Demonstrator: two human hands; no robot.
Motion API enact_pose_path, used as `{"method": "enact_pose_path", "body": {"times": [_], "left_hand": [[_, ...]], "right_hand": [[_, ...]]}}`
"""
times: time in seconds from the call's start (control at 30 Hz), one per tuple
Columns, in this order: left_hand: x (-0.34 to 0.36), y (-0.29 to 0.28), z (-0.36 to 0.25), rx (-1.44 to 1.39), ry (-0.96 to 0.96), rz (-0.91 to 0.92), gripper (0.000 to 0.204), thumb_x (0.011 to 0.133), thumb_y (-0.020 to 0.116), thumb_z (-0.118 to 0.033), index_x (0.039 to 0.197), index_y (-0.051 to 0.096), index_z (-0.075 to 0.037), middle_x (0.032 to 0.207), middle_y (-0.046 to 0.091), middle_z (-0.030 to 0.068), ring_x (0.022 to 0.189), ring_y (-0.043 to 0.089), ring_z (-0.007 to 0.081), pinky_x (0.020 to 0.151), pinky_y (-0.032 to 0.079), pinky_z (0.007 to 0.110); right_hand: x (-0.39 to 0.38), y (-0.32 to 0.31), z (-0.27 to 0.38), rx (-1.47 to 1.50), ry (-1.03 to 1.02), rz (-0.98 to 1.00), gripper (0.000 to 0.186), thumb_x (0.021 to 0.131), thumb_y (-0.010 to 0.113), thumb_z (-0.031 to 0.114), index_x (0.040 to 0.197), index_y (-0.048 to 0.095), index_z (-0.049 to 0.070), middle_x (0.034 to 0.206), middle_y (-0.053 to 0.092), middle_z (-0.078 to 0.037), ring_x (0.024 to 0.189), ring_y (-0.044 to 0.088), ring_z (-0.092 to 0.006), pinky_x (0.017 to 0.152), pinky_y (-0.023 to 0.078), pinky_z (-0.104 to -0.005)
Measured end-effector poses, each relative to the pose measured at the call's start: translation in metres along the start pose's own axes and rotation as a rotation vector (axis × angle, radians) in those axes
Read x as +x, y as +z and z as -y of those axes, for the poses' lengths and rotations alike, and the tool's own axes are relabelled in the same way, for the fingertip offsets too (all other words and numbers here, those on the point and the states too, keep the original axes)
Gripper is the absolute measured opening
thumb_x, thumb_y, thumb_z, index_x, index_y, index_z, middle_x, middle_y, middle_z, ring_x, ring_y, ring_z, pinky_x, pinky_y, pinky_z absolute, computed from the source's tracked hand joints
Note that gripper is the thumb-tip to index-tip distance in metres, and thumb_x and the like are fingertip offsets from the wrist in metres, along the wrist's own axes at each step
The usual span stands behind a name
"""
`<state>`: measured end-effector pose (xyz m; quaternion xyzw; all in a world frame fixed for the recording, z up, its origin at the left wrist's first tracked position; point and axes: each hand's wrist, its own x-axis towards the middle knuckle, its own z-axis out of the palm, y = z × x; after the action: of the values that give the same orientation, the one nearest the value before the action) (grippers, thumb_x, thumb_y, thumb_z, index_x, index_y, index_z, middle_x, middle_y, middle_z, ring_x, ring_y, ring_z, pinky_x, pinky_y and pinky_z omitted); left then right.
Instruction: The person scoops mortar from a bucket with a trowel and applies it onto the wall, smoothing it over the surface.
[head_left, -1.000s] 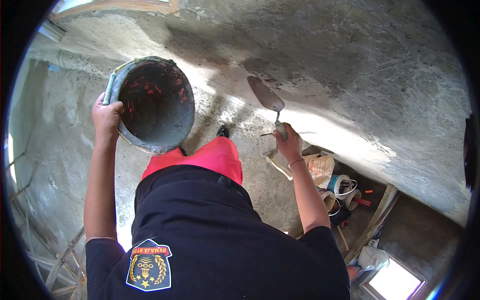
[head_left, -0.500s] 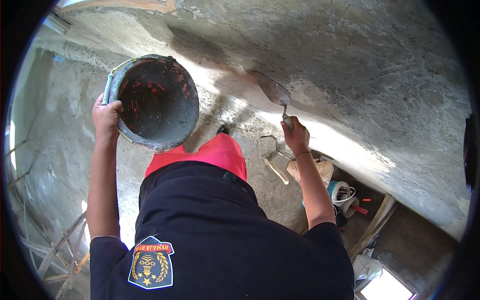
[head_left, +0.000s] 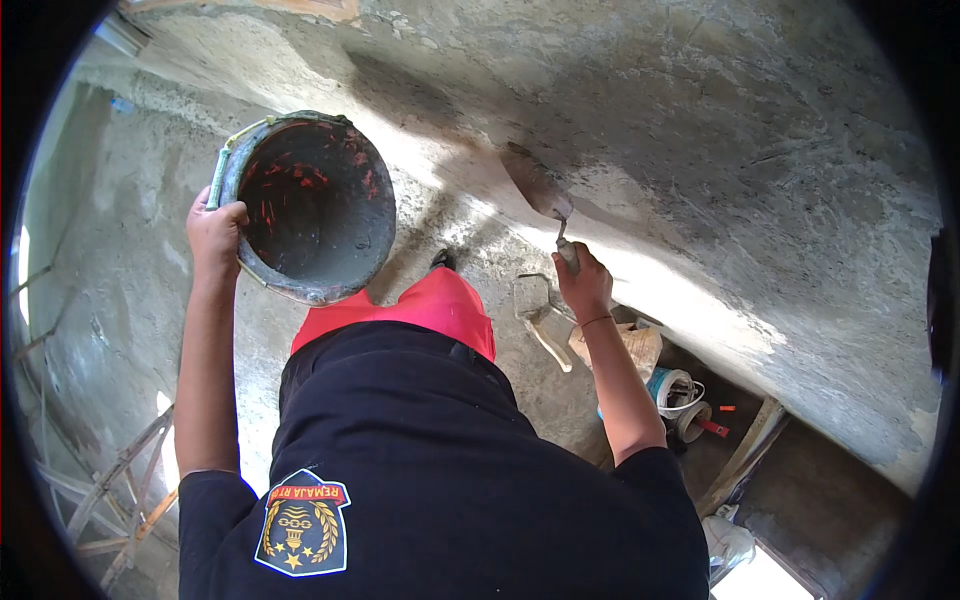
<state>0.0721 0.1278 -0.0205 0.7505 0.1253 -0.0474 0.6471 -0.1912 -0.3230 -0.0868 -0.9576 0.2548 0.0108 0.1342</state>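
From my remote seat I am reading the head view from left to right. The left hand (head_left: 216,235) is pinching the rim of a grey-crusted bucket (head_left: 362,228), its thumb lying over the edge beside the handle's pale sleeve; the rest of the fingers are hiding behind the wall. The bucket is hanging out in front on the left side, above the red trousers (head_left: 400,318), and its mouth is facing up toward me, leaning a little to the right. Red streaks are showing through the grey inside, though I am not able to tell how much is lying at the bottom.

Further right, the trowel (head_left: 543,193) is sitting close against the rough wall (head_left: 720,140) — touching or just apart, I cannot tell. The right hand (head_left: 588,283) is closing around its handle, fingers wrapped. For good work here, I am judging that the blade should be meeting the wall at a shallow angle, with even pressure and a loose wrist, while the bucket is staying steady and near. The trowel's long axis is slanting, its tip pointing up and left, away from the body, and its handle pointing back down toward the wrist.

Beyond, a wooden-handled tool (head_left: 548,343) is lying on the floor, and a paper sack (head_left: 632,348) is resting near the right forearm.
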Motion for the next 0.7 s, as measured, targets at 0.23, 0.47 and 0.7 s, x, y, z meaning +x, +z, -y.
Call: {"method": "enact_pose_path", "body": {"times": [0.23, 0.47, 0.7], "left_hand": [[-0.001, -0.004, 0.002, -0.014, -0.006, -0.001, 0.031, 0.063, 0.056, 0.006, 0.094, 0.061, 0.001, 0.073, 0.056, -0.0008, 0.059, 0.05, 0.0083, 0.053, 0.04, 0.023], [-0.003, -0.017, 0.005, 0.009, 0.002, -0.015, 0.032, 0.063, 0.056, 0.006, 0.094, 0.061, 0.001, 0.073, 0.056, -0.0011, 0.058, 0.049, 0.0081, 0.053, 0.04, 0.023], [-0.004, -0.018, 0.004, 0.033, -0.004, -0.006, 0.031, 0.063, 0.056, 0.006, 0.093, 0.061, 0.001, 0.073, 0.056, -0.0008, 0.059, 0.049, 0.0082, 0.054, 0.041, 0.023]], "right_hand": [[0.018, 0.019, -0.014, -0.046, 0.019, -0.068, 0.034, 0.088, 0.063, 0.043, 0.105, 0.061, 0.014, 0.086, 0.07, -0.015, 0.08, 0.067, -0.0385, 0.067, 0.053, -0.0479], [-0.018, 0.019, -0.009, -0.06, 0.073, 0.042, 0.033, 0.088, 0.063, 0.042, 0.104, 0.061, 0.014, 0.087, 0.07, -0.016, 0.078, 0.067, -0.0381, 0.068, 0.054, -0.0478], [0.008, 0.016, 0.004, -0.007, 0.062, -0.036, 0.033, 0.088, 0.063, 0.043, 0.1, 0.06, 0.013, 0.084, 0.069, -0.016, 0.075, 0.067, -0.0379, 0.063, 0.053, -0.0468]]}}
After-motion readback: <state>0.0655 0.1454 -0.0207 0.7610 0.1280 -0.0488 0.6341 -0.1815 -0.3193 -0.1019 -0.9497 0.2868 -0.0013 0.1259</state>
